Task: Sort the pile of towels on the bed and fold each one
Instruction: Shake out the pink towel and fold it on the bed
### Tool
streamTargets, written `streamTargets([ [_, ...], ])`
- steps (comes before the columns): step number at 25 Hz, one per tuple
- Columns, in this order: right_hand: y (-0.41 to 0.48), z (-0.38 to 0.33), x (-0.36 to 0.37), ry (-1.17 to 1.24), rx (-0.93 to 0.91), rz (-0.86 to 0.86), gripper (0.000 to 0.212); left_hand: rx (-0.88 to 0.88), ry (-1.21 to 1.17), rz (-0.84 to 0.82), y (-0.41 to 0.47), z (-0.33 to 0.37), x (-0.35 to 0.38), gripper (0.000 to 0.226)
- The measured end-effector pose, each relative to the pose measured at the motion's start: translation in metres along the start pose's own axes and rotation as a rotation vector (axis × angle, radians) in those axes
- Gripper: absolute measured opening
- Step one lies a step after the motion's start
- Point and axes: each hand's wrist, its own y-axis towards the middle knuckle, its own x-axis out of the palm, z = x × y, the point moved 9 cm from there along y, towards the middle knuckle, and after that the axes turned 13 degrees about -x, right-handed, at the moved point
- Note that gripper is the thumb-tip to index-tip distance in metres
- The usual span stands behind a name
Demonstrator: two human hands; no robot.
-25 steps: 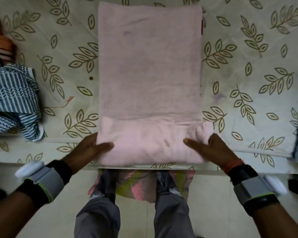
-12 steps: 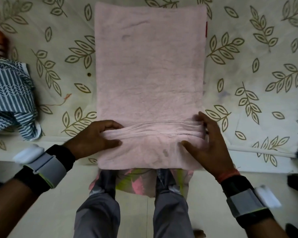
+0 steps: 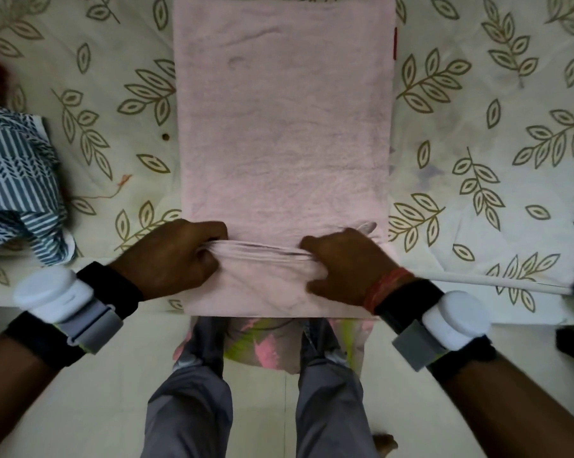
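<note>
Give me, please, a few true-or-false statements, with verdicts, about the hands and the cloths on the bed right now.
1. The left hand and the right hand both grip the pale pink terry towel. True.
2. The pink towel lies crumpled in a heap. False: it lies flat along the bed, bunched only between the hands.
3. A blue-and-white patterned cloth lies left of the pink towel. True.
4. The bedsheet is plain white. False: it is cream with an olive leaf print.
</note>
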Motion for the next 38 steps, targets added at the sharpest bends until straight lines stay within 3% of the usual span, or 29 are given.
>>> streamTargets([
  [5, -0.059, 0.065, -0.016, 0.187, 0.223, 0.055, 0.039, -0.108, -0.023, 0.103, 0.007, -0.03, 0.005, 0.026],
  [8, -0.079, 0.085, -0.014, 0.757, 0.29, 0.305, 0.027, -0.213, -0.467, 0.15, 0.006, -0.049, 0.009, 0.036],
  [10, -0.089, 0.079, 0.0, 1.131, 0.309, 0.432, 0.033, -0.31, -0.687, 0.118, 0.0, -0.065, 0.016, 0.039],
  [12, -0.093, 0.066, 0.019, 1.262, 0.316, 0.44, 0.037, -0.36, -0.75, -0.003, -0.009, -0.07, 0.034, 0.042],
  [14, -0.096, 0.061, 0.032, 1.221, 0.335, 0.465, 0.034, -0.423, -0.774, -0.095, -0.018, -0.073, 0.047, 0.037],
  [17, -0.103, 0.062, 0.019, 1.119, 0.419, 0.588, 0.021, -0.41, -0.716, -0.068, -0.019, -0.068, 0.027, 0.025],
  [23, -0.066, 0.09, -0.121, 0.987, 0.235, 0.83, 0.03, -0.298, -0.879, 0.16, 0.042, -0.043, -0.104, 0.034],
  [27, -0.007, 0.142, -0.18, 0.885, 0.271, 0.912, 0.026, -0.301, -0.945, 0.223, 0.12, -0.043, -0.159, 0.034],
  [32, 0.051, 0.21, -0.194, 0.866, 0.469, 1.031, 0.054, -0.358, -0.838, 0.446, 0.191, -0.061, -0.189, 0.007],
  [36, 0.055, 0.22, -0.184, 0.825, 0.492, 1.078, 0.027, -0.347, -0.743, 0.527, 0.193, -0.072, -0.188, 0.027],
  [38, 0.051, 0.218, -0.191, 0.776, 0.393, 1.151, 0.047, -0.28, -0.703, 0.552, 0.189, -0.073, -0.194, 0.042],
])
